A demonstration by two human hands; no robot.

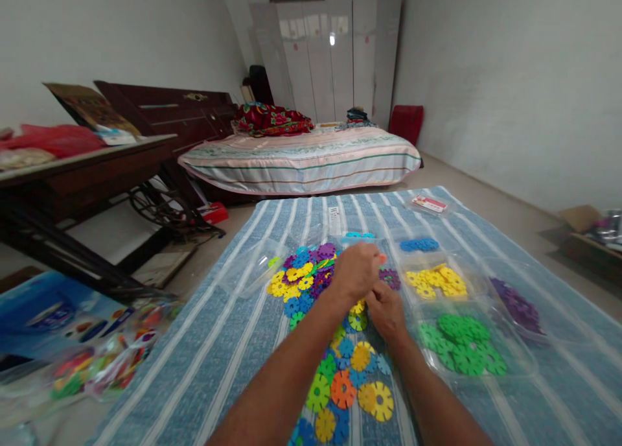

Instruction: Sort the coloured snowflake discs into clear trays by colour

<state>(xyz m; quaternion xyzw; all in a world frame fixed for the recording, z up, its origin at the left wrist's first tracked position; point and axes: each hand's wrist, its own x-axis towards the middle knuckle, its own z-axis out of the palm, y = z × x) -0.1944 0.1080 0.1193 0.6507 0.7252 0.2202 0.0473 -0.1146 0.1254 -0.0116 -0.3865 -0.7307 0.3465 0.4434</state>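
Note:
My left hand (357, 269) is closed above the pile, and an orange snowflake disc (382, 258) peeks out at its fingertips. Just below and to the right, my right hand (387, 308) is closed too, its fingertips close to the left hand; what they hold is hidden. Beneath and left of my hands spreads a mixed heap of notched plastic discs (305, 282) in yellow, blue, purple and green. More loose discs, among them an orange disc (343, 389), lie between my forearms. Purple discs (389, 279) show just beyond my right hand.
Clear plastic boxes at right hold green discs (464, 345), yellow discs (437, 281), blue discs (419, 244) and purple discs (516, 306). An empty-looking clear container (250, 268) lies left on the striped cloth (233, 342). Beyond stands a bed (301, 164).

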